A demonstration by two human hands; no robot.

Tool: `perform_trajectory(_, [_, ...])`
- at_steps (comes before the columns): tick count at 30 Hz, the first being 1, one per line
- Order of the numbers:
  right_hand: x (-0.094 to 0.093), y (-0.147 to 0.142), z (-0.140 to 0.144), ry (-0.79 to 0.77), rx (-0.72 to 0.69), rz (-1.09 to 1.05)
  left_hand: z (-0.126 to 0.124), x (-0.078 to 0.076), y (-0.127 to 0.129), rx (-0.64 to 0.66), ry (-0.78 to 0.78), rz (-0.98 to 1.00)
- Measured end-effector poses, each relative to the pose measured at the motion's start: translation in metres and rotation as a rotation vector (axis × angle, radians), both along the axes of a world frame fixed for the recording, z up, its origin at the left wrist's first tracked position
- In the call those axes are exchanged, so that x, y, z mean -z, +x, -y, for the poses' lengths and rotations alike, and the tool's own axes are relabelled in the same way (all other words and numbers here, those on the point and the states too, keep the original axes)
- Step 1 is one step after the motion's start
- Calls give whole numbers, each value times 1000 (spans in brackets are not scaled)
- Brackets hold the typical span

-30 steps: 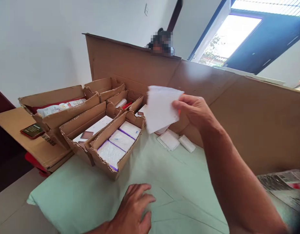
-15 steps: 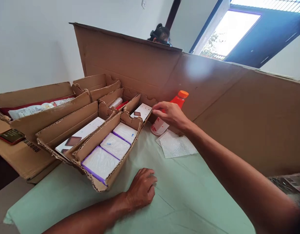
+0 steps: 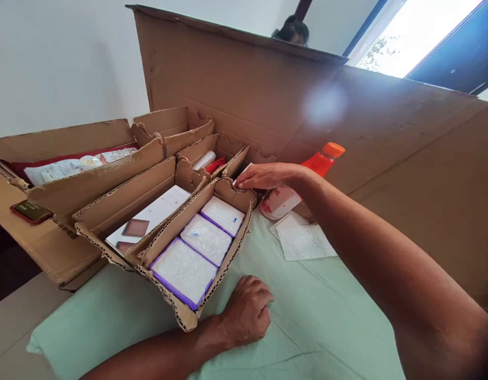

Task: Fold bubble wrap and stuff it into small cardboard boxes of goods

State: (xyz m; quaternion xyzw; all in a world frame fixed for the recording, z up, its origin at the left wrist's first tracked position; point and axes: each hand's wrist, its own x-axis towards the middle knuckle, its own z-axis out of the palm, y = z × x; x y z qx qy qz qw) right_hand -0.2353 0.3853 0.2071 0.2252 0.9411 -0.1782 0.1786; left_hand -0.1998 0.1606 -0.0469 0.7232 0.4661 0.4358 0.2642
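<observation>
My right hand [image 3: 265, 177] reaches into the small rear-right compartment of the cardboard tray [image 3: 224, 287]. Its fingers are closed on a white printed card [image 3: 244, 171], most of which the hand and tray walls hide. Curled into a loose fist, my left hand [image 3: 247, 311] rests on the green cloth [image 3: 307, 316] with nothing visible in it. Beside it, the tray's front compartment holds purple-edged packs [image 3: 184, 269] in clear wrap. Another white printed card [image 3: 149, 221] lies in the long compartment behind them.
A leaning bottle with an orange cap [image 3: 333, 150] stands behind my right wrist, near bubble wrap sheets [image 3: 303, 240]. Farther left are white packets [image 3: 77, 166], a clear wrapped roll [image 3: 204, 160] and a dark phone-like object [image 3: 31, 211]. A tall cardboard wall [image 3: 236, 79] closes the back; a person's head [image 3: 293, 30] shows above it.
My right hand has moved from above the compartment's edge down into it, onto the white card. The left hand stays on the cloth. The whole view has shifted slightly.
</observation>
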Motion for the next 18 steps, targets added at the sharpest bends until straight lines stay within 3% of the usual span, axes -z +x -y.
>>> perform_trajectory(3, [2, 0, 3, 32, -1, 34, -1, 0, 0, 10, 1, -1])
perform_trajectory(8, [5, -9, 8, 216, 56, 39, -1, -2, 0, 7, 1, -8])
perform_trajectory(13, [24, -30, -1, 281, -10, 240, -1, -3, -1, 1, -3, -23])
perform_trajectory(18, [38, -49, 6, 313, 18, 232, -3, -2, -1, 2, 5, -40])
